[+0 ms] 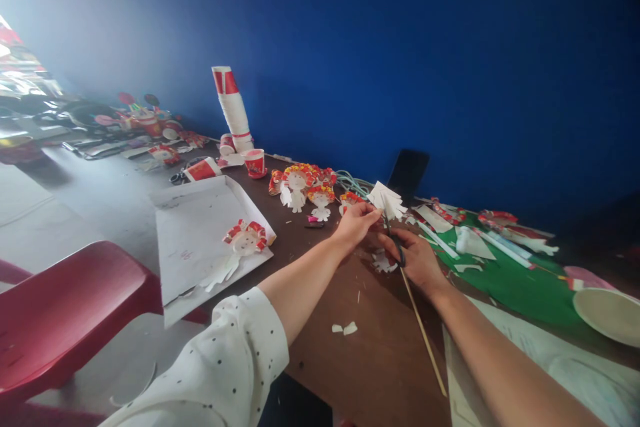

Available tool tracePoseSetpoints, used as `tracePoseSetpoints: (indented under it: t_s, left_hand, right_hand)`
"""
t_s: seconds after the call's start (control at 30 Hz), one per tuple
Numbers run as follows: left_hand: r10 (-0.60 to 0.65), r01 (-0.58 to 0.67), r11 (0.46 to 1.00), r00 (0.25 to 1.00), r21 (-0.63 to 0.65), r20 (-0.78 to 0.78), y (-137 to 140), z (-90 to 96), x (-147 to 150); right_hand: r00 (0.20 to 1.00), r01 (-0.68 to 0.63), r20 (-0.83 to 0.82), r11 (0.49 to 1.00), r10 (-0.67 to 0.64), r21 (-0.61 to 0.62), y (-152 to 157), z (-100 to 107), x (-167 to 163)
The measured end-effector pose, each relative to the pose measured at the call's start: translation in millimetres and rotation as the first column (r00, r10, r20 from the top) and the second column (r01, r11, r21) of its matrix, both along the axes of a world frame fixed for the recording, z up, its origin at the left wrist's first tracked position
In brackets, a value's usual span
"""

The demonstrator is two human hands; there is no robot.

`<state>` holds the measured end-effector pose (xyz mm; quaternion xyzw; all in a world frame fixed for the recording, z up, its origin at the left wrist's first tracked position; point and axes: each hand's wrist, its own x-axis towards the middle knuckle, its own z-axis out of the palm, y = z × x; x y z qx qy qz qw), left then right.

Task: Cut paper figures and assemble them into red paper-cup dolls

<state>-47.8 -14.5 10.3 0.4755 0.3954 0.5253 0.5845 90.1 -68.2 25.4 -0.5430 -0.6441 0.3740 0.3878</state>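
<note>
My left hand [356, 225] pinches a white paper piece [386, 200] with slits along its edge, held up above the brown table. My right hand [414, 259] is closed round the dark handles of a pair of scissors [399, 248], whose blades meet the paper from below. Under my hands lies a small heap of white paper scraps [384, 260]. A thin wooden stick [423, 330] slants across the table below my right hand. Just left of my left hand stand several paper-cup dolls with red and yellow hair [296, 185].
A tall stack of paper cups [233, 110] leans by the blue wall. A phone [409, 172] rests upright against it. To the left are a white box lid [195, 213] and a red chair [75, 313]; to the right, a green mat [520, 283] with paper pieces and a round lid [607, 313].
</note>
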Motion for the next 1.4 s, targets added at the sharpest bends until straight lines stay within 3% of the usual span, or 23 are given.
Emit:
tracePoseSetpoints:
  t_s: [0.33,0.93,1.4]
  left_hand:
    - [0.006,-0.006,1.000,0.999,-0.009,0.037,2,-1.8,0]
    - [-0.040,0.043,0.998,0.996,0.042,-0.078,4,-1.8,-5]
    - [-0.075,0.077,0.996,0.997,0.054,-0.024,6,-3.1,-8]
  right_hand:
    - [1.000,-0.004,-0.019,0.999,0.003,-0.048,0,1,1]
    - [1.000,-0.027,0.002,0.999,0.027,-0.021,5,-5,6]
    - [0.999,-0.043,0.027,0.999,0.044,-0.026,5,-1,11]
